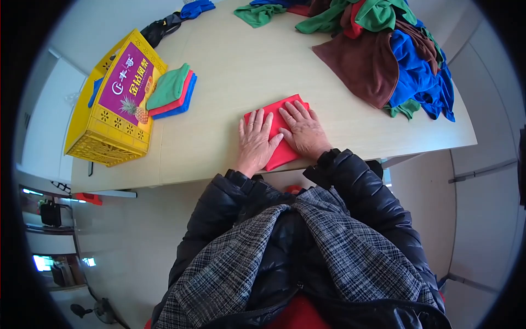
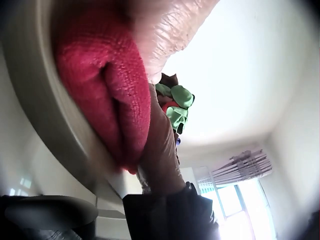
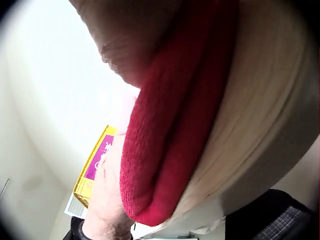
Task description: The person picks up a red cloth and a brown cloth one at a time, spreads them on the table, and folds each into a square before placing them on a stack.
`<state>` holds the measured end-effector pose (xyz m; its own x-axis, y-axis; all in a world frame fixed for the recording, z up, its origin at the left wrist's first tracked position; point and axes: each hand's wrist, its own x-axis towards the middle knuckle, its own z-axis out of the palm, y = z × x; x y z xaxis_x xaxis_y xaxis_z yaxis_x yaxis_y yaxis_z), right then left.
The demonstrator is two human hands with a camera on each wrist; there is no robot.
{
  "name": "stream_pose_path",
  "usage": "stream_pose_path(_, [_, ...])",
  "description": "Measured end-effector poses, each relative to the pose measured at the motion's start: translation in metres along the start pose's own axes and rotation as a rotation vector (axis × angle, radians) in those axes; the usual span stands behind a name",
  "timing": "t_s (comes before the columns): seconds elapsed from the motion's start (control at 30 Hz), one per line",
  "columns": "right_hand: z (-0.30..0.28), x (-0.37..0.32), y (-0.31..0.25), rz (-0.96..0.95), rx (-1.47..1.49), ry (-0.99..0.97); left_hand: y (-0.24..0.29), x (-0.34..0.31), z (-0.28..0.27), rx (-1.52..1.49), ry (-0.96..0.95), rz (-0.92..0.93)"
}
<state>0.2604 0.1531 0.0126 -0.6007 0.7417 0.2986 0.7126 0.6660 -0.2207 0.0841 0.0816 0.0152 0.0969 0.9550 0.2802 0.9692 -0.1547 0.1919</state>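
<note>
A folded red cloth [image 1: 282,148] lies near the table's front edge. My left hand [image 1: 255,140] rests flat on its left side, fingers straight and pointing away from me. On the right side my right hand [image 1: 304,131] presses down with fingers extended, its thumb close to the left thumb. The left wrist view shows the red cloth [image 2: 110,95] from the side, its thick folded layers under the palm. From the right wrist, the rounded fold of the cloth [image 3: 155,165] shows along the table edge.
A yellow crate [image 1: 118,137] with a purple label stands at the left. Against it lies a stack of folded cloths [image 1: 174,90], green, red and blue. At the back right is a heap of loose cloths [image 1: 383,60]. A black item [image 1: 160,28] sits at the far left edge.
</note>
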Motion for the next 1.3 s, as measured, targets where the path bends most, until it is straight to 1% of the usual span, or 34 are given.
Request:
stream_pose_path(0.1, [-0.006, -0.001, 0.001, -0.006, -0.039, 0.001, 0.008, -0.011, -0.008, 0.009, 0.032, 0.052])
stream_pose_path(0.2, [-0.023, -0.001, -0.007, -0.002, -0.026, -0.066, 0.017, -0.028, -0.011, -0.04, -0.073, 0.068])
stream_pose_path(0.33, [0.001, 0.0, -0.009, -0.011, 0.023, -0.019, 0.019, -0.031, -0.006, 0.034, -0.099, 0.071])
stream_pose_path(0.5, [0.013, -0.005, -0.003, -0.027, 0.025, 0.006, 0.02, -0.036, -0.002, 0.019, -0.095, 0.055])
stream_pose_path(0.63, [-0.002, -0.005, -0.003, -0.079, 0.053, 0.055, 0.024, -0.038, -0.013, -0.003, -0.057, 0.067])
stream_pose_path(0.73, [-0.023, -0.016, -0.002, -0.077, 0.08, 0.116, 0.017, -0.054, -0.037, -0.094, -0.155, 0.212])
stream_pose_path(0.77, [-0.03, -0.023, -0.004, -0.082, 0.081, 0.113, 0.016, -0.056, -0.039, -0.095, -0.153, 0.206])
stream_pose_path(0.87, [-0.048, -0.044, -0.016, 0.089, 0.112, -0.029, 0.014, -0.062, -0.043, -0.013, -0.111, 0.278])
stream_pose_path(0.9, [-0.047, -0.041, -0.015, 0.086, 0.109, -0.026, 0.014, -0.062, -0.044, -0.011, -0.105, 0.278])
stream_pose_path(1.0, [-0.031, -0.034, -0.008, -0.034, 0.116, 0.097, 0.021, -0.059, -0.044, -0.02, -0.034, 0.338])
stream_pose_path(1.03, [-0.025, -0.029, -0.005, -0.038, 0.114, 0.1, 0.026, -0.058, -0.044, -0.018, -0.028, 0.336])
stream_pose_path(1.1, [-0.01, -0.01, 0.006, -0.133, 0.199, 0.104, 0.043, -0.053, -0.043, -0.06, -0.033, 0.379])
stream_pose_path(1.13, [-0.014, 0.0, 0.005, -0.185, 0.24, 0.11, 0.05, -0.048, -0.042, -0.077, -0.031, 0.401])
stream_pose_path(1.17, [-0.02, 0.005, 0.004, -0.195, 0.238, 0.122, 0.052, -0.044, -0.041, -0.065, -0.02, 0.402])
stream_pose_path(1.27, [-0.045, 0.008, -0.012, -0.058, 0.378, 0.019, 0.046, -0.036, -0.037, -0.234, 0.147, 0.431])
stream_pose_path(1.3, [-0.041, 0.009, -0.014, -0.061, 0.323, 0.042, 0.038, -0.03, -0.035, -0.191, 0.172, 0.395])
